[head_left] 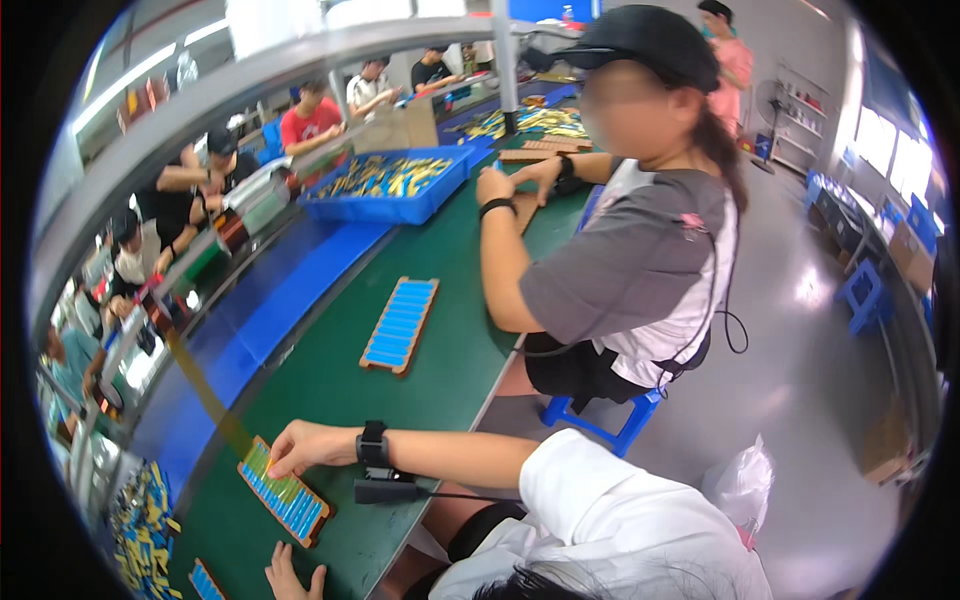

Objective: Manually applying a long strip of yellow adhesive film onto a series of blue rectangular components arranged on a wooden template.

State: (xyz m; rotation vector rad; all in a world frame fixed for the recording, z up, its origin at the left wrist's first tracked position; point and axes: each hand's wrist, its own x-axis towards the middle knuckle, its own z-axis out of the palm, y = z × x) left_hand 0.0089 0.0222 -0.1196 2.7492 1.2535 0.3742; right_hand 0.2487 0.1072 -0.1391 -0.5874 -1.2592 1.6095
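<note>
Tape [205, 390] slants from 11 o'clock onto the tray [290, 498], whose long axis runs 11 to 5. The left hand [290, 578], fingers spread apart, is just off the tray at 6 o'clock. The right hand [305, 446], nearer, meets the tape at the tray's upper end, pinching or pressing, one cannot tell; most of the tray lies at 5 o'clock from its fingertips.

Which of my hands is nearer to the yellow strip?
Right. Your right hand touches the yellow strip at the tray; your left hand is apart from it, lower in the picture.

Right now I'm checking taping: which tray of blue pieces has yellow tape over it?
The middle tray, where the right hand touches tape; the upper tray and lower tray show none.
</note>
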